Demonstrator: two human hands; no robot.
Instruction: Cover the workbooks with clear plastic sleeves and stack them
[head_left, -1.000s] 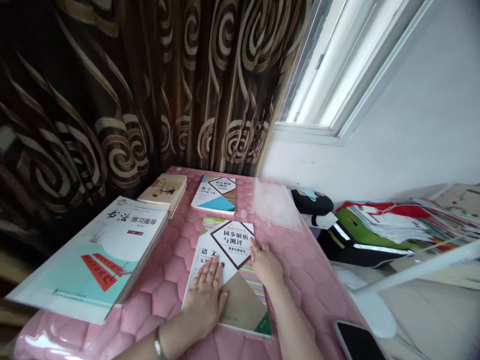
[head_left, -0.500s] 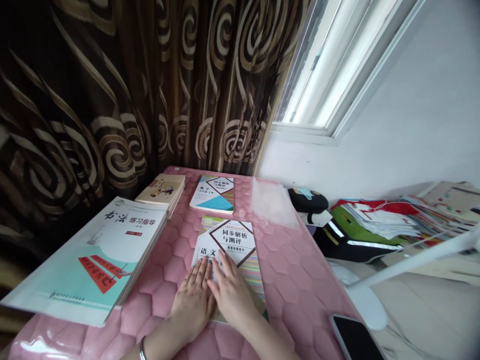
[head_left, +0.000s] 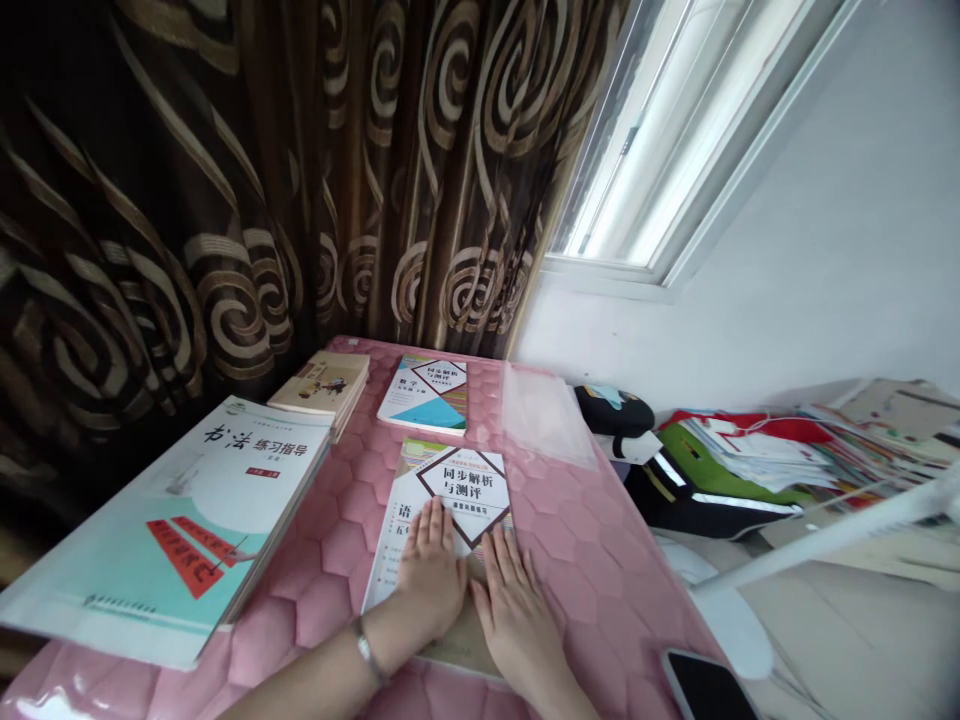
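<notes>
A workbook (head_left: 472, 485) with a white and striped cover lies on the pink padded table cover (head_left: 322, 590) in front of me. My left hand (head_left: 433, 570) rests flat on the middle of its cover, fingers stretched out; a silver bracelet circles that wrist. Flat on the book's right side lies my right hand (head_left: 517, 600), its fingers extended and slightly spread. Neither hand grips anything. The palms and arms hide part of the lower cover. Beyond this book, a blue and white workbook (head_left: 424, 393) lies apart from it.
To the left is a stack of large teal and white books (head_left: 172, 520), with smaller tan books (head_left: 319, 382) behind. A clear plastic sheet (head_left: 544, 415) lies at the far right. A phone (head_left: 709, 685) sits near the right edge, beside a white lamp (head_left: 731, 620). Patterned curtains (head_left: 375, 200) hang behind.
My hands were close together on the cover. They have moved apart: the left lies over the book's middle, the right farther right and lower. The book looks slightly turned.
</notes>
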